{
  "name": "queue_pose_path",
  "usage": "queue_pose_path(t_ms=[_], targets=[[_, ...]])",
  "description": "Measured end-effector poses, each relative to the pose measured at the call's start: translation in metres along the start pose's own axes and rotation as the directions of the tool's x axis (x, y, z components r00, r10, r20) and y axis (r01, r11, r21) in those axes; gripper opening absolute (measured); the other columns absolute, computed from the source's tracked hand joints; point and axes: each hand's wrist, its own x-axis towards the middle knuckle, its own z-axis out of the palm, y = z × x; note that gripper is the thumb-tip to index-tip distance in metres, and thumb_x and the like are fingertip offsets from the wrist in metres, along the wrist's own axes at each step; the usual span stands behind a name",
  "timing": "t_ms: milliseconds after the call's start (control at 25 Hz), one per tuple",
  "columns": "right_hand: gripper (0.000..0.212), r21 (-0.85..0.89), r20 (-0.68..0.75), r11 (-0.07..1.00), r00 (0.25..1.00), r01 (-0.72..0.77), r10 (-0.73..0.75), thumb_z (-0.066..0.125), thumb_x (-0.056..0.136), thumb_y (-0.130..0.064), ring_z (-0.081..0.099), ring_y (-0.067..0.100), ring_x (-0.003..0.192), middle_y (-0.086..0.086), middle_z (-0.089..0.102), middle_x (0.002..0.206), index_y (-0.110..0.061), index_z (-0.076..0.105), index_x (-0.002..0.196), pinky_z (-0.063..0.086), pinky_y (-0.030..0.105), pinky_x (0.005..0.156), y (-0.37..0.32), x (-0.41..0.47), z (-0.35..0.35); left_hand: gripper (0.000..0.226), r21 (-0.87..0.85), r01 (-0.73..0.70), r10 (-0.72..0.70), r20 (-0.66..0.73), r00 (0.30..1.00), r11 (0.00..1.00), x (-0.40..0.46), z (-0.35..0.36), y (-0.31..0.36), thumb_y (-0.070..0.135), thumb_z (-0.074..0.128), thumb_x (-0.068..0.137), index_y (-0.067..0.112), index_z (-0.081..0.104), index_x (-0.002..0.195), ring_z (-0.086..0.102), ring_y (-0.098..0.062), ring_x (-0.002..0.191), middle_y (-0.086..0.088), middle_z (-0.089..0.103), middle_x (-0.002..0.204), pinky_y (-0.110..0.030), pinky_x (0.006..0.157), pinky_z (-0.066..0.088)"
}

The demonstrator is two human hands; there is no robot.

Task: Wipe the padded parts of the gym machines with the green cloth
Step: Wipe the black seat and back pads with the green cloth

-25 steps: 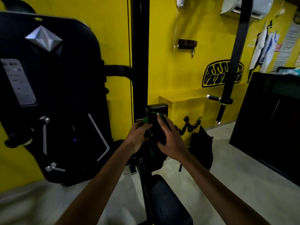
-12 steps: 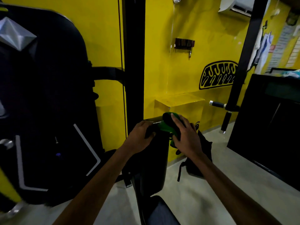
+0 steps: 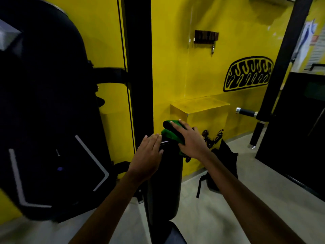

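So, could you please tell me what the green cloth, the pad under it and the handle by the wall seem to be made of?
The green cloth looks like soft, matte fabric, probably microfibre: it bunches in thick folds. The back pad looks like black vinyl or leatherette, smooth with a dull sheen. The handle has a matte black sleeve, perhaps rubber, and a shiny metal end cap.

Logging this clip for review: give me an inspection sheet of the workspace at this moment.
Surface: pale floor, yellow wall.
Job's things: green cloth bunched on top of the upright black pad; seat pad below.
Clutter: black backpack on the floor against the wall.
Grips: right hand presses flat on the cloth; left hand lies open against the pad's left side.
Cables: thin cable running down beside the black post.
Surroundings: large black machine housing at left, wall hook rack, handle bar at right.
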Motion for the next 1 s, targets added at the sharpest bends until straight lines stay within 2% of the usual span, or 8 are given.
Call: queue_pose_path(t_ms=[160,240,360,520,640,760,880,1000], targets=[[0.084,0.615,-0.080,0.786,0.987,-0.063,0.142,0.055,0.077,-0.011,0.038,0.028,0.131,0.004,0.029,0.153,-0.025,0.018,0.151,0.037,0.041,0.106,0.021,-0.030,0.037,0.052,0.019,-0.006,0.007,-0.017,1.000,1.000,0.004,-0.002,0.002,0.030,0.037,0.091,-0.006,0.057,0.125,0.059,-0.032,0.116,-0.019,0.061,0.125,-0.049,0.098,0.043],[0.078,0.733,0.017,0.662,0.977,-0.157,0.212,0.056,0.083,-0.006,0.042,0.023,0.131,0.006,0.040,0.147,-0.019,0.020,0.150,0.039,0.035,0.106,0.028,-0.032,0.040,0.057,0.038,-0.004,0.003,0.030,1.000,0.999,0.009,-0.004,0.005,0.035,0.034,0.093,-0.005,0.053,0.130,0.056,-0.033,0.120,-0.020,0.058,0.129,-0.047,0.101,0.041],[0.073,0.735,0.008,0.669,0.989,-0.108,0.150,0.055,0.084,0.003,0.043,0.019,0.130,0.003,0.043,0.144,-0.018,0.027,0.149,0.037,0.024,0.101,0.025,-0.011,0.017,0.069,0.015,0.007,-0.008,0.092,0.996,1.000,0.022,-0.007,0.008,0.045,0.026,0.092,-0.004,0.046,0.135,0.047,-0.033,0.129,-0.020,0.050,0.138,-0.041,0.109,0.031],[0.077,0.452,-0.172,0.878,0.981,0.158,-0.088,0.056,0.079,-0.006,0.041,0.027,0.117,0.001,0.028,0.154,-0.027,0.029,0.148,0.033,0.031,0.095,0.022,-0.013,0.018,0.075,-0.081,0.038,-0.034,0.045,0.998,0.996,0.020,-0.006,0.004,0.052,0.026,0.089,-0.003,0.042,0.138,0.040,-0.032,0.135,-0.020,0.045,0.142,-0.035,0.114,0.019],[0.079,0.511,-0.180,0.850,0.983,0.124,-0.035,0.055,0.075,-0.004,0.042,0.029,0.124,0.003,0.032,0.152,-0.027,0.030,0.147,0.039,0.037,0.101,0.036,-0.019,0.030,0.076,-0.260,0.149,-0.152,0.010,0.988,0.954,0.002,-0.006,-0.009,0.057,0.040,0.091,0.008,0.029,0.148,0.023,-0.020,0.144,-0.008,0.031,0.153,-0.026,0.116,0.015],[0.075,0.580,-0.114,0.814,0.992,0.019,0.058,0.058,0.079,0.003,0.042,0.032,0.128,0.009,0.040,0.146,-0.021,0.034,0.146,0.035,0.026,0.104,0.029,0.003,0.024,0.079,-0.323,0.165,-0.163,0.034,0.986,0.932,-0.006,-0.005,-0.019,0.060,0.045,0.091,0.014,0.024,0.150,0.017,-0.014,0.145,-0.003,0.025,0.156,-0.022,0.114,0.016],[0.083,0.362,-0.293,0.929,0.955,0.077,0.035,0.063,0.076,0.000,0.040,0.034,0.120,0.007,0.027,0.154,-0.025,0.030,0.149,0.036,0.034,0.094,0.006,-0.018,0.039,0.088,-0.338,0.125,-0.117,0.043,0.992,0.933,-0.005,-0.007,-0.025,0.071,0.033,0.083,0.016,0.024,0.150,0.015,-0.010,0.144,-0.001,0.027,0.155,-0.021,0.113,0.016],[0.094,0.427,-0.366,0.901,0.926,0.077,0.094,0.063,0.075,0.002,0.031,0.033,0.133,0.005,0.016,0.157,-0.028,0.017,0.151,0.034,0.042,0.104,0.003,-0.052,0.067,0.089,-0.342,0.036,-0.013,0.070,0.997,0.939,-0.002,-0.011,-0.035,0.077,0.026,0.083,0.018,0.024,0.150,0.012,-0.002,0.141,0.002,0.026,0.156,-0.016,0.111,0.013]])
